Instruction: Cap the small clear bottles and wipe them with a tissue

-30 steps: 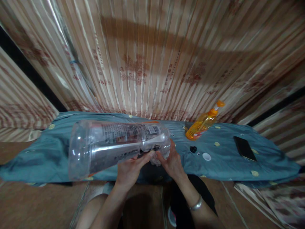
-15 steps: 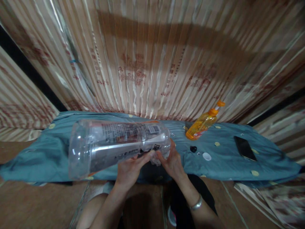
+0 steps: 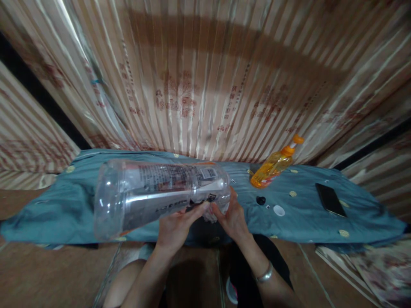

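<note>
A large clear plastic bottle (image 3: 154,192) with a printed label lies on its side in the air, base toward me at the left, neck end to the right. My left hand (image 3: 178,226) grips it from below near the neck end. My right hand (image 3: 231,218) holds the same end from the right, fingers at the bottle's mouth over something small and whitish that I cannot make out. Both hands hover over the near edge of a teal cloth (image 3: 64,201).
On the teal cloth lie a tilted orange bottle with an orange cap (image 3: 272,164), a small black cap (image 3: 260,199), a white cap (image 3: 278,210) and a dark phone (image 3: 330,199). A striped curtain (image 3: 205,77) hangs behind. Brown floor lies in front.
Almost nothing has moved: the bottle and both hands keep their place, with only a slight shift of the view.
</note>
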Demonstrator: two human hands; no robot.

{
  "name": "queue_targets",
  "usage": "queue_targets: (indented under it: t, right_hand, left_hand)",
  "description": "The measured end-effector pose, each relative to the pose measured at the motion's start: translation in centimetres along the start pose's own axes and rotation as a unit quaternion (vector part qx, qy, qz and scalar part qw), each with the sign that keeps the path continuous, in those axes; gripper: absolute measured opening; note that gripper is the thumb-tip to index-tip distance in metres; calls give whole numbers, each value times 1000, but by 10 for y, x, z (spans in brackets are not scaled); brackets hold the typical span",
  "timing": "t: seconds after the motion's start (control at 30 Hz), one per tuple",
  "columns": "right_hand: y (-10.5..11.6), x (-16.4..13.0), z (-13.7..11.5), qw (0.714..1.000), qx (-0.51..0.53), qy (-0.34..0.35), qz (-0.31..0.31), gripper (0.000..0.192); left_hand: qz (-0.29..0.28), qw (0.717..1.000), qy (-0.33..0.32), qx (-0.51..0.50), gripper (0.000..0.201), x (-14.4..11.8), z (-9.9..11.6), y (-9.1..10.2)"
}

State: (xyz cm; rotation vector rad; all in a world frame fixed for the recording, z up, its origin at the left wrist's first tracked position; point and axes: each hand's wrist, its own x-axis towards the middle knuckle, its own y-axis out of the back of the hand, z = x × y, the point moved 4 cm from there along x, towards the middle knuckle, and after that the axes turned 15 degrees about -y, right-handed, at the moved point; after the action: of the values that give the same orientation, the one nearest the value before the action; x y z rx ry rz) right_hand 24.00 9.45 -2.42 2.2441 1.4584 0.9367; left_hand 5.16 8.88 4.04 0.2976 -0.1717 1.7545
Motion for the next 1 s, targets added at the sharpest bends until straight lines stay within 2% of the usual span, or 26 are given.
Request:
queue_targets:
  t: [0.37,0.53,0.83,1.0]
  right_hand:
    - [1,-1,-2,1000,1,13,8,67]
    - [1,-1,-2,1000,-2,12,8,67]
    - [1,-1,-2,1000,-1,5,2,68]
    - [1,-1,-1,1000,-1,3,3,67]
  left_hand:
    - [-32,999,10,10,20,1,4,-2]
    - [-4,1000,13,13,22,1,6,-1]
    - [-27,999,5,-16,22,0,0,-3]
    - [-9,1000,26,-10,24,1,-2,-1]
